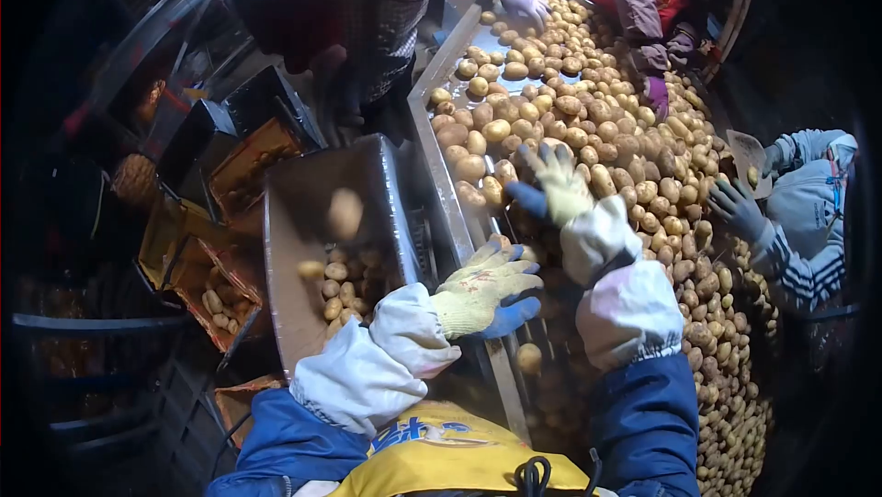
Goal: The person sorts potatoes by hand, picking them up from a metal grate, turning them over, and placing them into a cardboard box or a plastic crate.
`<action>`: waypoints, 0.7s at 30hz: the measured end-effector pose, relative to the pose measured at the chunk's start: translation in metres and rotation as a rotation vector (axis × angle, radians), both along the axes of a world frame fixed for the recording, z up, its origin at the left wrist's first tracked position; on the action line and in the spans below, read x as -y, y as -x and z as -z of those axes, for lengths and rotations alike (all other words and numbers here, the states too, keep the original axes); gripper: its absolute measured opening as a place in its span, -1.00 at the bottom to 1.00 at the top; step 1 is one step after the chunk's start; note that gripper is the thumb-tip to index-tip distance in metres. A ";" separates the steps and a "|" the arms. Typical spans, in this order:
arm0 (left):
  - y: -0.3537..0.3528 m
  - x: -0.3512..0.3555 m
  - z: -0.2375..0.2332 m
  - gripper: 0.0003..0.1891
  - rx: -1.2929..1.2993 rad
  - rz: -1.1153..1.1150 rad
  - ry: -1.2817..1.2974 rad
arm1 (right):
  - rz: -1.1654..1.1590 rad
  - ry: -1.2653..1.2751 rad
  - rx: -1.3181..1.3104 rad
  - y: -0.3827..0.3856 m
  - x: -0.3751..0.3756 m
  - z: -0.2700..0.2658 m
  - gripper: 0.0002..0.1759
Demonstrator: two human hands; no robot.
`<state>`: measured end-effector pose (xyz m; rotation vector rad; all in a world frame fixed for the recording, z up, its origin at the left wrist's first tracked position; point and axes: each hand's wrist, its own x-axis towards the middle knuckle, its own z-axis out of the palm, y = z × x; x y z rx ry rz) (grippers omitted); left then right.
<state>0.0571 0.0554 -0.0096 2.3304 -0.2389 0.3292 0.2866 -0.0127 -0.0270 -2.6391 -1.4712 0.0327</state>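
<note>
A large heap of potatoes [703, 295] covers the sorting table, whose metal rim [437, 162] runs along its left side. My left hand [487, 291], in a yellow glove with blue fingertips, reaches over that rim with fingers stretched out. One potato [499, 241] shows just beyond its fingers. My right hand [559, 185], gloved alike, is over the heap's near left part, fingers spread and touching or just above the potatoes. A blurred potato [345, 213] is in mid-air above a metal chute [296, 221] left of the table. Several potatoes [338, 288] lie in the chute.
Co-workers' gloved hands are around the heap: a pale glove [525, 5] at the far end, a purple glove [656, 97] at the far right, a grey glove [740, 210] on the right. Bins [207, 299] stand left of the chute. A person in dark clothes stands beyond it.
</note>
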 end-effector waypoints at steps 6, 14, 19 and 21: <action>-0.007 -0.016 -0.002 -0.76 0.110 -0.431 0.596 | -0.292 0.167 -0.319 0.031 0.075 -0.060 -0.14; -0.089 -0.115 -0.035 -0.68 -0.570 -0.330 -0.484 | 0.042 0.026 -0.063 -0.028 0.016 -0.077 -0.55; -0.112 -0.111 -0.002 -0.63 -0.465 -0.347 -0.516 | 0.042 0.224 0.025 -0.062 -0.025 -0.022 -0.53; -0.112 -0.096 -0.035 -0.59 -0.520 -0.334 -0.501 | 0.026 0.245 0.029 -0.066 -0.028 -0.020 -0.52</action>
